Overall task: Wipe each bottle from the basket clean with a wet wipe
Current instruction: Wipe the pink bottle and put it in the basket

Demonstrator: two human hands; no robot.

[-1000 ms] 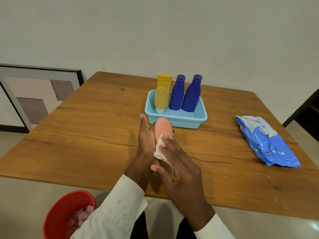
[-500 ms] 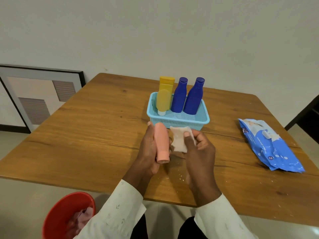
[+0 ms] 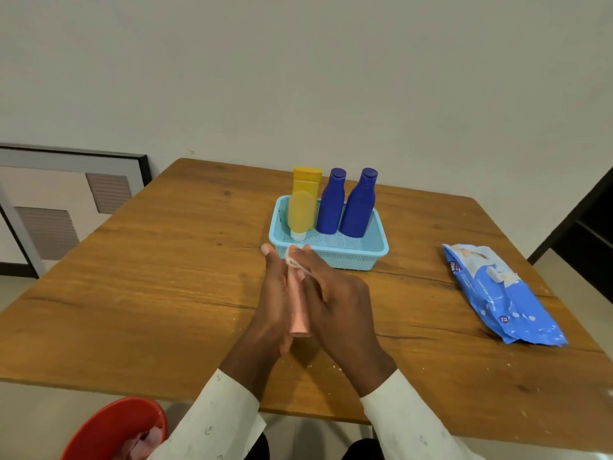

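Bottles still in the basket (image 3: 363, 257) number four: two blue bottles (image 3: 331, 205) upright at its right half, a yellow bottle (image 3: 306, 182) at its back left, and a yellow tube (image 3: 301, 212) standing on its white cap in front of that. The basket sits on the counter (image 3: 149, 277), with the blue wipe pack (image 3: 501, 293) well to its right and a red bin (image 3: 109, 429) below the counter edge, far to the basket's near left.

Just in front of the basket, the left hand (image 3: 275, 303) lies along the pink bottle (image 3: 298, 313), palm against its side and fingers fairly straight, cradling it with the cap end towards the person. The right hand (image 3: 335, 300) presses a white wipe (image 3: 292, 257) onto the bottle's far end, fingers bent over it.

Small, smooth plastic like this likely weighs little and feels stiff, though a squeezable body may give slightly. Wet from the wipe, it could turn slippery, so a hold around the mid-body, with the thumb opposite the fingers, seems safest. The wipe is soft and limp; it probably needs bunching under the fingertips to stay put.
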